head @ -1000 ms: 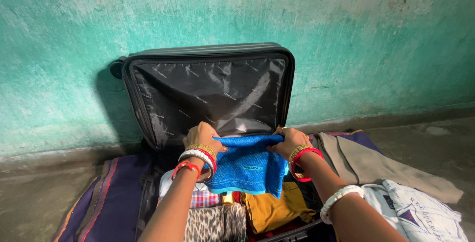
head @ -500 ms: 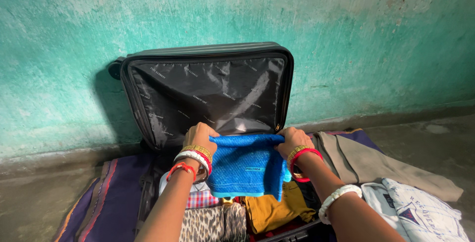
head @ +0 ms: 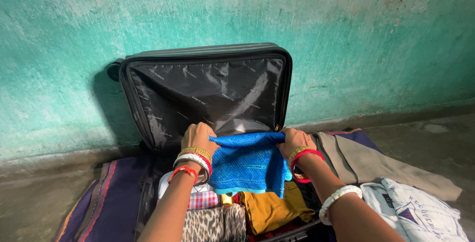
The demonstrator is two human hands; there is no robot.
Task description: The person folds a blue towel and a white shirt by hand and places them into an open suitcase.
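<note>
Left fingers: I see my left hand (head: 198,135) closed over the left top edge of the blue knit garment (head: 247,165), fingers curled tight into the cloth.
Right fingers: my right hand (head: 293,138) pinches the right top edge the same way, shut on the fabric.
Blue garment: held folded between both hands, hanging just above the packed half of the suitcase (head: 208,93), in front of its raised lid.
Beneath it: a mustard-yellow cloth (head: 269,210), a checked shirt (head: 204,199) and a leopard-print piece (head: 213,224) lie packed side by side; I think something red sits under the yellow, but it is mostly hidden.
Lid: it leans against the turquoise wall (head: 346,34).
Right of the case: a folded khaki garment (head: 376,165) and a white printed shirt (head: 420,212) lie on a purple striped mat (head: 111,192).
</note>
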